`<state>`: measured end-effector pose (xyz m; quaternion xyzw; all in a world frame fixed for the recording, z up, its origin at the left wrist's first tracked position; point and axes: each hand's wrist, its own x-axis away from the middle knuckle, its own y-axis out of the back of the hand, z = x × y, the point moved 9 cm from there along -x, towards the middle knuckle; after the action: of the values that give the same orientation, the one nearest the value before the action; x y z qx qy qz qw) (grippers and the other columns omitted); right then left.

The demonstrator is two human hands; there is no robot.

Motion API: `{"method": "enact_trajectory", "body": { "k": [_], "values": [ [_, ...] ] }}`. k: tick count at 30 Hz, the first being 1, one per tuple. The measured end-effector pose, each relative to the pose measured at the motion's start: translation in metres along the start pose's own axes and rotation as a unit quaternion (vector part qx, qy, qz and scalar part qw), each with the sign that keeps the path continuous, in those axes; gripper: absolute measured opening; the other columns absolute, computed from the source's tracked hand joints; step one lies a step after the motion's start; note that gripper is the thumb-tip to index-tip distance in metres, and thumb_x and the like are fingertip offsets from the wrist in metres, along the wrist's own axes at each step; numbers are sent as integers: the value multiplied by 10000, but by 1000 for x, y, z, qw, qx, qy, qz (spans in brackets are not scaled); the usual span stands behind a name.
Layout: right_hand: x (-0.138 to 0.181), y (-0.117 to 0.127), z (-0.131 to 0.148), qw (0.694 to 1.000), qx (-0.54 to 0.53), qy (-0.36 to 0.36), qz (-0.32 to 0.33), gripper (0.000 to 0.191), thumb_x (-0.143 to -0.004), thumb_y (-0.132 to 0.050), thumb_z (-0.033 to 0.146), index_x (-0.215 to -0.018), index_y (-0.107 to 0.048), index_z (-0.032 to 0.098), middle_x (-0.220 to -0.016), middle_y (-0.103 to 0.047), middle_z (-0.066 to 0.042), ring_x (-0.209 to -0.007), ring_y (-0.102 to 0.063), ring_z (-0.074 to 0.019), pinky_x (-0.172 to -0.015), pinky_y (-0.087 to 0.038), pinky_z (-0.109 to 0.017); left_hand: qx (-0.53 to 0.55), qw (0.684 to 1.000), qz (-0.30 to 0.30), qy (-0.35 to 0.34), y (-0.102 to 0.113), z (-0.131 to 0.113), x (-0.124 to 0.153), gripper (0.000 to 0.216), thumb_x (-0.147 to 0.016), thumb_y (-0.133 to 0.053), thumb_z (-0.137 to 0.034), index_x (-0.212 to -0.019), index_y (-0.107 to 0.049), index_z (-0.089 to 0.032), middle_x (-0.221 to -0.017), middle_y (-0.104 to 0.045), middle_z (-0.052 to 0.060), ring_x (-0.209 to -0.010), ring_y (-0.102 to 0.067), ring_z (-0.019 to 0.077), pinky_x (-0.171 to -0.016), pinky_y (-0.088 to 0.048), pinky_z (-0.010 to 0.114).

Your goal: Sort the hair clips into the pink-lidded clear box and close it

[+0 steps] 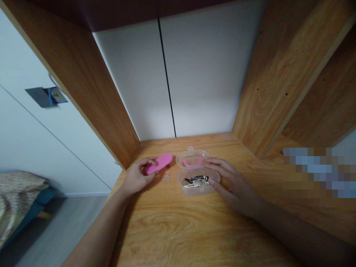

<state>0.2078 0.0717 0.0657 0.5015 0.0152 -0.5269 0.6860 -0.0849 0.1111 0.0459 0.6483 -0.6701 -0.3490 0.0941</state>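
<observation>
My left hand (138,174) grips one end of a flat pink oval object (160,162) that rests on the wooden desk (172,226). To its right stands a small clear plastic box (198,181) with its hinged lid (193,158) folded open toward the back; a pink piece shows in the lid. Dark and silver hair clips (198,181) lie inside the box. My right hand (232,182) rests against the box's right side, fingers along its rim. A few small clear elastic rings (166,175) lie on the desk between my hands.
The desk sits in a wooden alcove with side panels (89,85) left and right and a white back wall (178,81). A blurred patch (317,170) covers something at the right. Left of the desk the floor and a bed corner (16,200) show.
</observation>
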Motion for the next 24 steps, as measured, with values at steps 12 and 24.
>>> {"method": "enact_trajectory", "body": {
  "k": [12,24],
  "values": [
    [0,0,-2,1000,4,0,-2,403,-928,-548,257,-1331,-551,276,-1362,-561,-97,-1291,-513,-283,-1085,-441,-516,-197,979,25,-46,-4,-5,-2,329,-932,-477,-324,-1179,-676,-239,-1087,-755,46,-930,-706,210,-823,-531,295],
    [2,-4,-5,1000,9,-5,11,396,-943,-540,262,-1338,-535,278,-1381,-539,-94,-1307,-493,-273,-1096,-427,-508,-184,980,38,-69,-7,-14,5,211,-839,-514,-203,-993,-658,-204,-885,-730,25,-771,-665,187,-708,-486,269]
  ]
}}
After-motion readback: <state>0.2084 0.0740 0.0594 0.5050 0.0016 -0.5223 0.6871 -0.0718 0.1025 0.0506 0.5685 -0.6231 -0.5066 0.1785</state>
